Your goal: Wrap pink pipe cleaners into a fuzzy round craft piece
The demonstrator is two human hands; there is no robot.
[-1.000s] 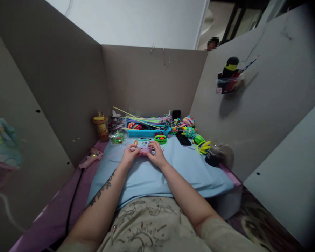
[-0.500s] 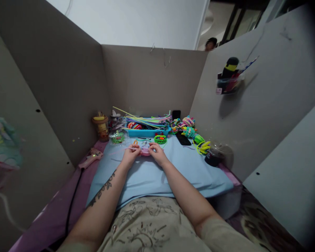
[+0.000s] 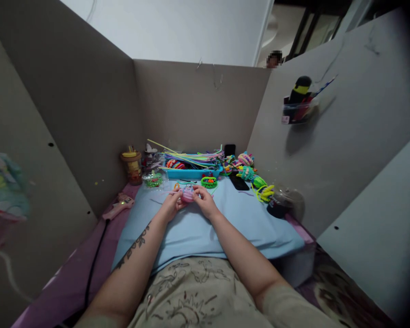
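Both hands meet over a light blue pillow [image 3: 205,228] on my lap. My left hand [image 3: 171,206] and my right hand [image 3: 204,200] pinch a small pink pipe-cleaner piece [image 3: 187,194] between their fingertips, fingers curled. A thin pink strand runs out to the left from the piece. Just beyond the hands lie orange-handled scissors [image 3: 177,186] and a green fuzzy ring [image 3: 209,181].
A blue tray [image 3: 191,172] of coloured pipe cleaners stands at the back, a yellow-lidded jar [image 3: 132,167] to its left, fuzzy craft pieces [image 3: 248,172] and a black phone [image 3: 238,181] to its right. A pink glue gun [image 3: 118,206] lies left. Grey panels enclose the space.
The hands have drawn closer together around the pink piece and lifted it slightly, and the piece now looks more bunched up.
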